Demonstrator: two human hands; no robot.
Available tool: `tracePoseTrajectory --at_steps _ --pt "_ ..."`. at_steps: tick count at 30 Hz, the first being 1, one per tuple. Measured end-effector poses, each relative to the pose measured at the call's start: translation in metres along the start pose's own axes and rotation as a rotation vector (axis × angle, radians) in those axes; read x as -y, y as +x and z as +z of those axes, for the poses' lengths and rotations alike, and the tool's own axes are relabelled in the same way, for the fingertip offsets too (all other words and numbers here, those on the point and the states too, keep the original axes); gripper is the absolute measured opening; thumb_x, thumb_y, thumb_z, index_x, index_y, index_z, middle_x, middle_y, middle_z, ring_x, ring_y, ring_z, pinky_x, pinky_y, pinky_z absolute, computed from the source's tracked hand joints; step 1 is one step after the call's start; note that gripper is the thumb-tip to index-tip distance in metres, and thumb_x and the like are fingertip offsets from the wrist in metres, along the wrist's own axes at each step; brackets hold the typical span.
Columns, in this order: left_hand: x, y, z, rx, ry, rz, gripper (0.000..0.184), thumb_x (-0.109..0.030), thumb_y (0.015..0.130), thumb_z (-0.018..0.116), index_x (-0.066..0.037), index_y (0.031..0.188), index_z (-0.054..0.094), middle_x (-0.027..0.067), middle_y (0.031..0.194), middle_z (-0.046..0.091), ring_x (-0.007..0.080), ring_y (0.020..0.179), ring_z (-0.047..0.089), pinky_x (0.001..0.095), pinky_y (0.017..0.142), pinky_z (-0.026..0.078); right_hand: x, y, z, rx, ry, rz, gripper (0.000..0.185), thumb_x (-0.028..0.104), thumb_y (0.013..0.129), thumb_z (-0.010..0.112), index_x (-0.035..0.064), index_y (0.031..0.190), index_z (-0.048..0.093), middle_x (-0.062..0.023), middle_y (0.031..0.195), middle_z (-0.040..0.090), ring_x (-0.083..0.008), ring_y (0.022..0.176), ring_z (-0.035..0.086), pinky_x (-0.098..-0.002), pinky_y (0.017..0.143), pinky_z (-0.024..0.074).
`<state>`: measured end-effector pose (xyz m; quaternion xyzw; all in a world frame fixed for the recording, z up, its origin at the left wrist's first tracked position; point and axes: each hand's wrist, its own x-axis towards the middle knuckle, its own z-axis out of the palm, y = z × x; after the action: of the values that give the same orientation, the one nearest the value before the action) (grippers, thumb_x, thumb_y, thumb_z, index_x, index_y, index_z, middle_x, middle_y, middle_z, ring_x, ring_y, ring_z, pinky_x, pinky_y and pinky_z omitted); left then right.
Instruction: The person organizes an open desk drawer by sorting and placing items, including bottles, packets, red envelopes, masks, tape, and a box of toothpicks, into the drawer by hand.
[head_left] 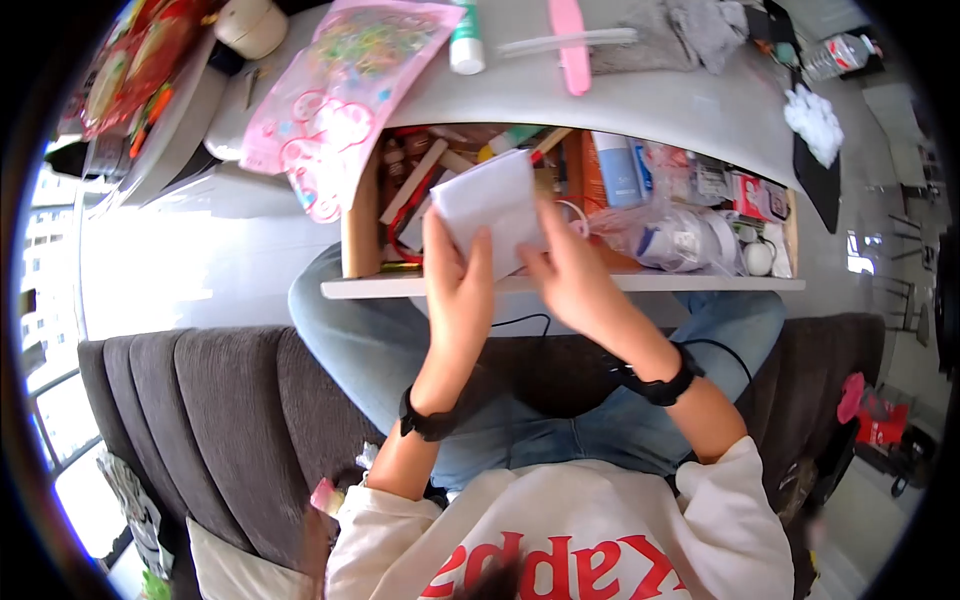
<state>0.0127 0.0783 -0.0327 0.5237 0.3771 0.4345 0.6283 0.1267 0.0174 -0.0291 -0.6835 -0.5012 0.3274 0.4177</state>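
A white folded paper (490,205) is held over the open drawer (560,285). My left hand (458,265) grips its left and lower edge, with the thumb lying across its face. At the right edge, my right hand (575,265) pinches the same paper with fingers and thumb. Part of the drawer's contents is hidden behind the paper and both hands. Close by in the drawer lie a blue-and-white tube (617,170) and a clear plastic bag (680,238) around white items. Long pale sticks or boxes (413,180) lie in its left part.
On the grey tabletop are a pink patterned bag (340,120) of small colourful pieces, a green-and-white tube (466,40), a pink strip (570,50) and a grey cloth (670,35). A water bottle (838,57) lies far right. A dark sofa (230,410) surrounds my legs.
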Motion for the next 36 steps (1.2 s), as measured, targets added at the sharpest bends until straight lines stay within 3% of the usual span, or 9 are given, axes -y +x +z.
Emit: tracePoseTrajectory --at_steps 2,6,10,11,14,19,23,28,36 --pt "-0.009 -0.005 0.007 0.012 0.047 -0.012 0.04 0.0 0.087 0.05 0.001 0.124 0.034 0.011 0.116 0.047 0.0167 0.108 0.045 0.0278 0.093 0.035 0.003 -0.004 0.004 -0.072 -0.072 -0.081 0.058 0.002 0.083 0.053 -0.0009 0.135 0.025 -0.0287 0.111 0.05 -0.0383 0.09 0.058 -0.0386 0.072 0.0481" --pt "-0.01 -0.005 0.01 -0.058 -0.016 -0.08 0.034 -0.008 0.091 0.049 0.001 0.122 0.036 0.01 0.114 0.048 0.015 0.106 0.046 0.0272 0.091 0.037 0.008 -0.011 -0.002 -0.137 -0.075 -0.149 0.057 0.004 0.081 0.053 -0.0105 0.13 0.027 -0.0295 0.105 0.051 -0.0428 0.097 0.051 -0.0424 0.082 0.0429" --pt "-0.01 -0.005 0.013 0.083 0.139 -0.109 0.028 -0.013 0.094 0.045 0.001 0.119 0.04 0.0064 0.104 0.053 0.0084 0.091 0.05 0.023 0.079 0.042 0.015 -0.013 -0.043 -0.06 0.066 0.041 0.02 0.013 0.085 0.055 -0.0038 0.095 0.052 -0.0189 0.072 0.056 -0.0343 0.066 0.056 -0.0399 0.058 0.0419" --pt "-0.011 -0.006 0.017 0.172 0.175 -0.107 0.029 -0.013 0.094 0.045 0.001 0.119 0.04 0.0064 0.104 0.053 0.0084 0.091 0.051 0.0229 0.078 0.042 0.013 -0.014 -0.054 -0.078 0.098 0.059 0.021 0.018 0.086 0.056 -0.0026 0.081 0.051 -0.0136 0.059 0.051 -0.0245 0.05 0.05 -0.0357 0.05 0.036" --pt "-0.017 -0.007 0.036 0.372 0.21 -0.126 0.03 -0.013 0.094 0.046 0.002 0.12 0.039 0.0067 0.104 0.052 0.0088 0.09 0.051 0.0225 0.078 0.043 -0.008 -0.022 -0.075 -0.07 0.418 0.04 0.024 0.018 0.089 0.053 -0.0029 0.078 0.048 -0.0096 0.055 0.045 -0.012 0.048 0.041 -0.0308 0.047 0.033" --pt "-0.015 -0.024 0.084 0.437 0.176 -0.138 0.037 -0.012 0.094 0.047 0.002 0.124 0.031 0.0092 0.106 0.051 0.0109 0.092 0.05 0.0241 0.08 0.043 -0.011 -0.055 -0.1 -0.171 0.02 0.108 0.015 0.012 0.092 0.045 -0.0019 0.097 0.041 -0.0207 0.069 0.051 -0.0285 0.057 0.046 -0.0346 0.055 0.0393" --pt "-0.014 -0.027 0.108 0.563 0.223 -0.177 0.04 -0.01 0.092 0.049 0.002 0.125 0.03 0.0101 0.105 0.051 0.011 0.09 0.051 0.0235 0.075 0.045 -0.021 -0.074 -0.116 -0.289 0.139 0.13 0.019 0.017 0.093 0.047 -0.0023 0.095 0.042 -0.0128 0.067 0.05 -0.0158 0.058 0.048 -0.0309 0.056 0.0405" --pt "-0.018 -0.022 0.139 0.689 0.281 -0.363 0.056 -0.01 0.088 0.054 0.002 0.134 0.023 0.0053 0.072 0.058 0.0076 0.056 0.052 0.0213 0.048 0.042 -0.052 -0.081 -0.144 -0.458 0.215 0.156 0.025 0.018 0.094 0.046 0.0007 0.112 0.046 -0.0027 0.076 0.054 -0.0062 0.065 0.048 -0.0219 0.058 0.0419" --pt "0.018 0.032 0.214 0.602 0.337 -0.268 0.033 -0.013 0.086 0.057 0.007 0.11 0.045 0.0063 0.066 0.057 0.0074 0.05 0.048 0.0234 0.042 0.037 -0.078 -0.06 -0.201 -0.451 0.257 0.267 0.041 0.008 0.086 0.054 0.0003 0.124 0.041 -0.0088 0.092 0.057 -0.009 0.073 0.055 -0.0206 0.062 0.0445"
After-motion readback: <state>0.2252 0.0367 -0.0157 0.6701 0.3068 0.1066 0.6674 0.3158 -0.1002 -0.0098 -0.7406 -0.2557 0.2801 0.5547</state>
